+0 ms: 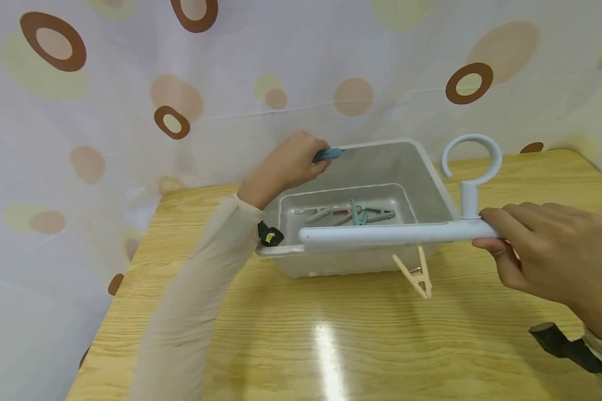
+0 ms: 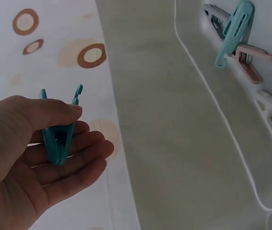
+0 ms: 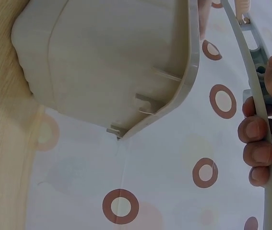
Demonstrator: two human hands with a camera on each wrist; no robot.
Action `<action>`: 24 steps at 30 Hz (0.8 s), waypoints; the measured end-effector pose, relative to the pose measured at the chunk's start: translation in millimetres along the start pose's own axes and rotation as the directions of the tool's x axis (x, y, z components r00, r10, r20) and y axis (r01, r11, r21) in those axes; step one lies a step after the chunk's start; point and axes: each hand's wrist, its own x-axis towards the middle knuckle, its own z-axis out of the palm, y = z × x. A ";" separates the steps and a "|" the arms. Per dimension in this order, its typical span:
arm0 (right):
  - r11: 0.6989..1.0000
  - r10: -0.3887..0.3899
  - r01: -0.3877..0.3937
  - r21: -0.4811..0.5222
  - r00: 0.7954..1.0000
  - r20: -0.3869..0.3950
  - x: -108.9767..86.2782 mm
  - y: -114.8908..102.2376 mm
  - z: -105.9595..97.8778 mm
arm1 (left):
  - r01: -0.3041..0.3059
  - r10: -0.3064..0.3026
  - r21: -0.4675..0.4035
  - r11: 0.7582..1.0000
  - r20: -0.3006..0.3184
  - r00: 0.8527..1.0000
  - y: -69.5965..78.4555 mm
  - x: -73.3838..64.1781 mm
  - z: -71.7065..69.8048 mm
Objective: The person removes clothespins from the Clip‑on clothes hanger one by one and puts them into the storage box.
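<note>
My left hand [image 1: 296, 161] is raised over the back left part of a grey plastic tub [image 1: 341, 266]. Between thumb and fingers it pinches a teal clothespin [image 2: 58, 146], legs apart. My right hand [image 1: 557, 250] grips the bar of a pale blue plastic hanger [image 1: 381, 234], fingers curled round it. The hanger is held level above the tub's front rim, its ring-shaped hook [image 1: 495, 153] pointing up. From the bar hangs a peach clothespin [image 1: 422, 278]. Several clothespins [image 1: 355, 213], teal, grey, white and brownish, lie on the tub's floor.
The tub stands on a wood-grain table [image 1: 281, 334]. Close behind it hangs a pale curtain [image 1: 231, 145] with brown and yellow circles. Dark straps [image 1: 564, 342] are at both wrists; the left one is close to the tub's rim.
</note>
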 end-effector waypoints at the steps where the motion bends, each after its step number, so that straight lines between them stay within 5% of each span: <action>1: 1.000 -0.001 0.001 0.001 1.000 0.003 -0.3 0.3 0.2 | 0.007 -0.007 0.001 1.000 0.012 1.000 -1.2 -0.3 3.3; 9: 1.000 -0.011 0.011 0.001 1.000 0.019 -2.0 2.5 1.8 | 0.072 -0.068 -0.039 0.997 0.091 0.994 -5.8 0.6 17.6; 24: 1.000 -0.018 0.018 0.002 0.999 0.028 -2.1 3.8 2.5 | 0.084 -0.082 -0.004 0.996 0.168 0.982 -4.5 0.7 20.4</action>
